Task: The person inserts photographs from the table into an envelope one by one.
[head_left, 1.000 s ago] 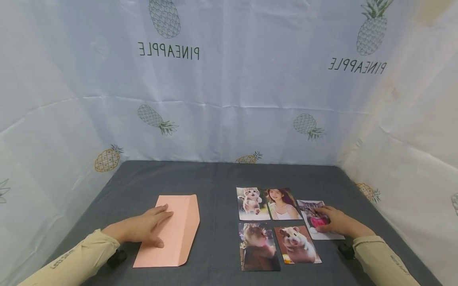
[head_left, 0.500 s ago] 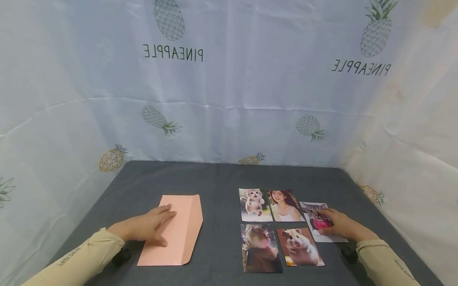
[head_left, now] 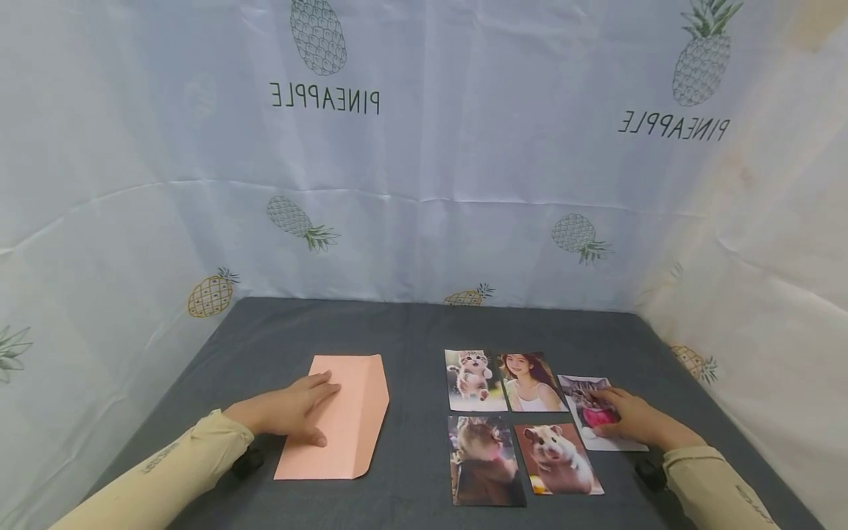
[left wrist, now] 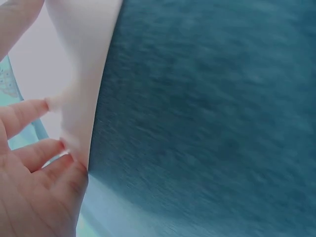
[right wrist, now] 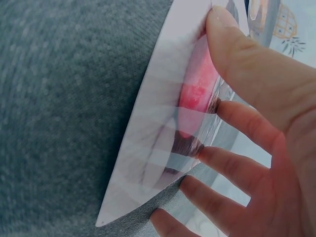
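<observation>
My left hand [head_left: 291, 409] rests its spread fingertips on a pink envelope [head_left: 338, 442] lying flat on the left of the table, its flap side toward the right. In the left wrist view, fingertips touch the pale envelope [left wrist: 81, 74] near its edge. On the right, my right hand [head_left: 639, 419] rests with fingers apart on a photo of a cat with a pink patch [head_left: 596, 412]. The right wrist view shows the thumb and several fingertips touching that glossy photo [right wrist: 143, 133], which lies flat.
Left of the cat photo lie a kitten photo [head_left: 473, 379], a portrait photo [head_left: 533, 383], a dark animal photo [head_left: 486, 460] and a hamster photo [head_left: 559, 458]. A grey cloth [head_left: 411, 331] covers the table. White pineapple-print curtains [head_left: 424, 147] enclose the back and sides.
My left hand and the pink envelope have slid right and slightly away from me. My right hand stays on the cat photo. The head view has shifted a little.
</observation>
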Demonstrator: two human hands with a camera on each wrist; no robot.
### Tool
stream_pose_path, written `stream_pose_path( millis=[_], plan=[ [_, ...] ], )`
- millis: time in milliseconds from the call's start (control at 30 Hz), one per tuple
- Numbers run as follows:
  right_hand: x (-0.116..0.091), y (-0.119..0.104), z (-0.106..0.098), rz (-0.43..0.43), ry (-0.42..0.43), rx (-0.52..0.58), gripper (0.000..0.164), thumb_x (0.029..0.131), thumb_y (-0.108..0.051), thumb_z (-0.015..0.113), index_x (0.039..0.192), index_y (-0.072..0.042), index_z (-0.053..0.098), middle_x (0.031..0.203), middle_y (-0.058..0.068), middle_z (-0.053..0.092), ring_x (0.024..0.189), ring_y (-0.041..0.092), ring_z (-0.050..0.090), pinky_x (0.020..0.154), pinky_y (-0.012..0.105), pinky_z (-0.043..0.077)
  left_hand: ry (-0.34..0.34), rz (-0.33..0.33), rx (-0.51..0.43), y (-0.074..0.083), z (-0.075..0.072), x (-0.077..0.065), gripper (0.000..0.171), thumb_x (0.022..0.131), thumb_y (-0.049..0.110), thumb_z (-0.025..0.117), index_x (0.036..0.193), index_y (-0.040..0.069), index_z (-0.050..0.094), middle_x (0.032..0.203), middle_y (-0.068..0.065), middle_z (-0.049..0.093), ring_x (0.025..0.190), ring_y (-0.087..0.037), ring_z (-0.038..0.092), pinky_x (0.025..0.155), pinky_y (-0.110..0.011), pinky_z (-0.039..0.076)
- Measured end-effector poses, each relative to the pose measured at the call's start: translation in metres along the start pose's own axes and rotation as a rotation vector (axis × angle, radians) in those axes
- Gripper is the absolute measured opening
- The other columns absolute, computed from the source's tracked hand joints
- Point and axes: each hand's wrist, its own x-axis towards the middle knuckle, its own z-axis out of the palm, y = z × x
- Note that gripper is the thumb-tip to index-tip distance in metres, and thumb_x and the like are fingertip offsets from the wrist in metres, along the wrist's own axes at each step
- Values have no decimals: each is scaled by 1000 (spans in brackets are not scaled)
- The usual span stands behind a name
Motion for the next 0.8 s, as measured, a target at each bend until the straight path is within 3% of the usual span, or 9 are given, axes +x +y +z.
stream_pose_path(
  millis=[567,800],
  plan=[
    [1,2,2,-7,10,-19,69,77,-33,80,127,5,53,124,41,46,109,62,47,85,69,40,-4,60,61,21,3,35,92,77,49,77,146,1,38,156,-24,23,145,-39,21,110,-55,30],
    [1,1,2,8,1,-15,71,77,-35,79,128,5,52,125,41,45,110,63,46,86,70,39,0,48,76,31,6,44,91,77,48,78,146,3,39,156,-23,25,145,-37,24,110,-53,32]
  ],
)
